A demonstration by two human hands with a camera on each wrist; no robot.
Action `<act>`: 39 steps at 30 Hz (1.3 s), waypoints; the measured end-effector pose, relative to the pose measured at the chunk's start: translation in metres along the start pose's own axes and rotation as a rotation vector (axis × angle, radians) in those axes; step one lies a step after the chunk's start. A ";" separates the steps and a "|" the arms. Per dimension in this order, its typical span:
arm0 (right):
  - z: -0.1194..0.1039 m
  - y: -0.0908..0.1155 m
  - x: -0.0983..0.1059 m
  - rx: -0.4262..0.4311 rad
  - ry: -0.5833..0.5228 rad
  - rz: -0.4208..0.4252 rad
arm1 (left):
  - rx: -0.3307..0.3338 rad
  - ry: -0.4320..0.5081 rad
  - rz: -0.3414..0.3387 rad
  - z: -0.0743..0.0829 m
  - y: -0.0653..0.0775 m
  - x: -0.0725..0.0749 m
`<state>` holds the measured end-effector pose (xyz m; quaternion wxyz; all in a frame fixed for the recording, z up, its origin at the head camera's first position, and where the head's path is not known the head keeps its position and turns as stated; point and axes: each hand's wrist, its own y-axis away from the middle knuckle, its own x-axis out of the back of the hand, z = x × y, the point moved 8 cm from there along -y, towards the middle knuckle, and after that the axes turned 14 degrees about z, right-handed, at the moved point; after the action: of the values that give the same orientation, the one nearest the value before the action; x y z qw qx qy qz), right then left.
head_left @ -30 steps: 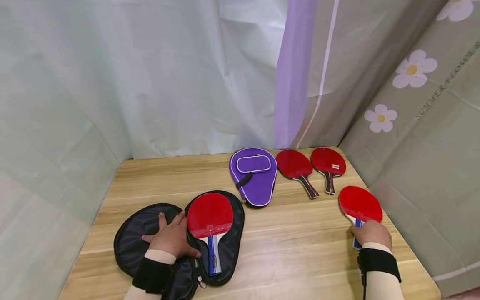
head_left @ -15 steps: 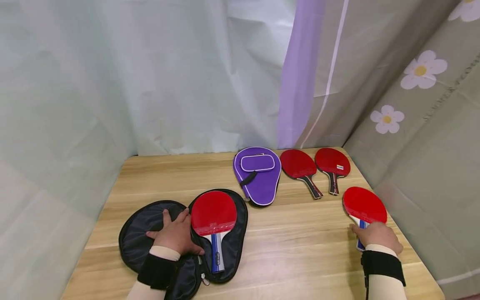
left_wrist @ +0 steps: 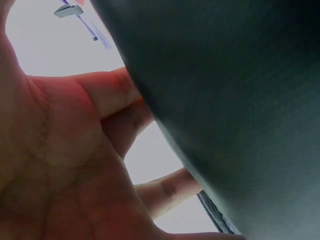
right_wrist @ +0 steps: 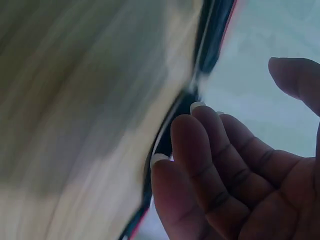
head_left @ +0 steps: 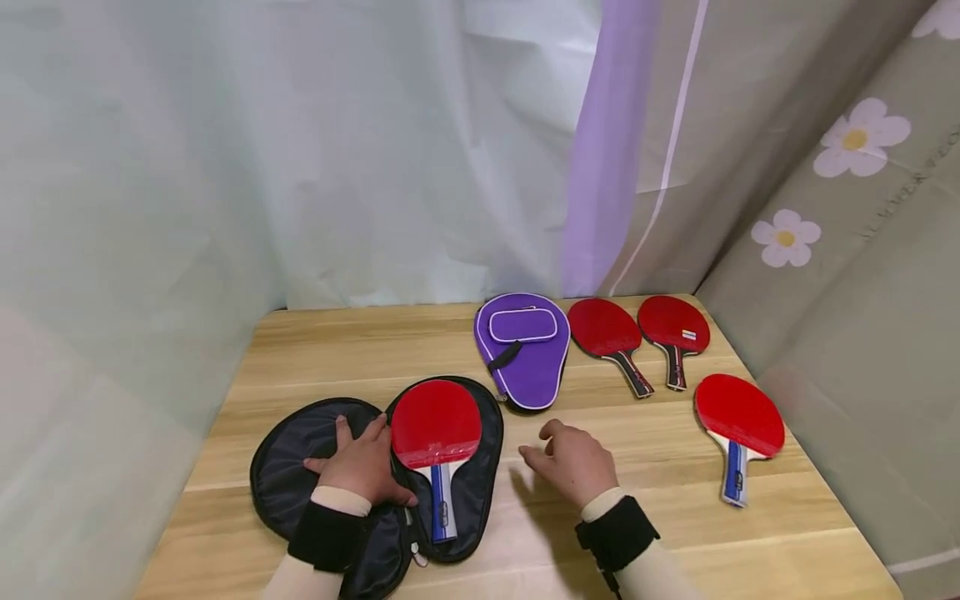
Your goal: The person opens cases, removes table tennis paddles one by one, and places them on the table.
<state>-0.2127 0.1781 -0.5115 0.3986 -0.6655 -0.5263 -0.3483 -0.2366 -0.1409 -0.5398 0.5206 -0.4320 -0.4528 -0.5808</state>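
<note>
A black zip-up paddle case (head_left: 491,500) lies unfolded at the front left of the table. On its right half rests a red table tennis paddle (head_left: 437,423) with a blue and white handle. My left hand (head_left: 360,471) lies with spread fingers on the case's left flap (head_left: 285,475), thumb by the paddle's handle. In the left wrist view, dark case fabric (left_wrist: 225,110) hides the fingertips. My right hand (head_left: 576,467) hovers over the table to the right of the case, its fingers loosely bent around nothing. A second blue-handled paddle (head_left: 738,417) lies to its right.
Behind the right hand lies a closed purple paddle case (head_left: 536,371) with a small pocket. Two red paddles with black handles, a left one (head_left: 603,327) and a right one (head_left: 673,323), lie at the back right. Curtains (head_left: 420,167) enclose the wooden table (head_left: 360,346).
My right hand has let go of the blue-handled paddle at the right and moved left towards the black case. The left hand stays on the flap. The head view has turned slightly left.
</note>
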 end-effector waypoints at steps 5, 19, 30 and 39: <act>-0.039 0.006 -0.027 0.066 -0.053 -0.046 | 0.010 -0.006 0.004 0.005 0.002 0.002; -0.082 0.028 -0.062 0.187 0.055 -0.090 | 0.026 -0.014 0.023 0.004 0.006 0.004; -0.107 0.045 -0.075 0.236 0.147 -0.132 | 0.048 -0.016 0.032 0.005 0.005 0.002; -0.127 0.048 -0.090 0.288 0.166 -0.175 | 0.038 -0.018 0.047 0.006 0.007 0.002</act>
<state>-0.1895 0.0199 -0.5429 0.5000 -0.5222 -0.5920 -0.3562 -0.2300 -0.1359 -0.5358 0.5380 -0.4378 -0.4582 -0.5558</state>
